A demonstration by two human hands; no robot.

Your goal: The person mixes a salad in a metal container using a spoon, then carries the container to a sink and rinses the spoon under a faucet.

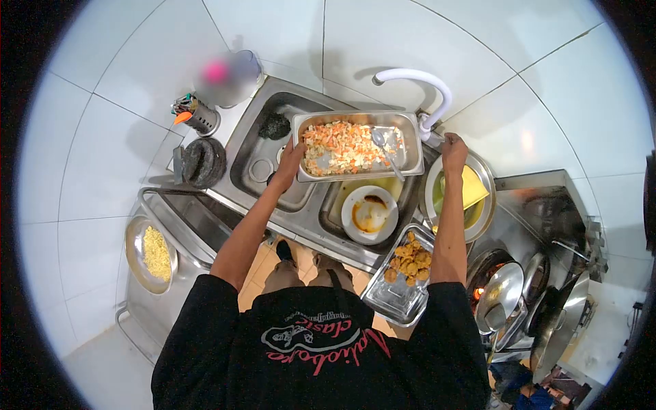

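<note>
My left hand (290, 164) is closed on the left rim of a rectangular steel food pan (414, 164). The pan is held over the divider of the double sink and contains diced orange and white pieces (342, 145). A spoon (389, 156) leans inside it toward the near right corner. At the base of the white gooseneck tap (437, 89), my right hand (454, 152) is closed around its handle, which the fingers mostly hide. Beneath my right forearm sits a round steel bowl (486, 220) with a yellow cloth (473, 188) over its edge.
The right sink basin holds a stained white bowl (348, 222); a dark scrubber (275, 126) lies in the left one. A tray of browned fritters (410, 263) sits at the near edge. Left are a stone mortar (205, 162) and a yellow-filled bowl (135, 256); right, a lit stove (488, 273).
</note>
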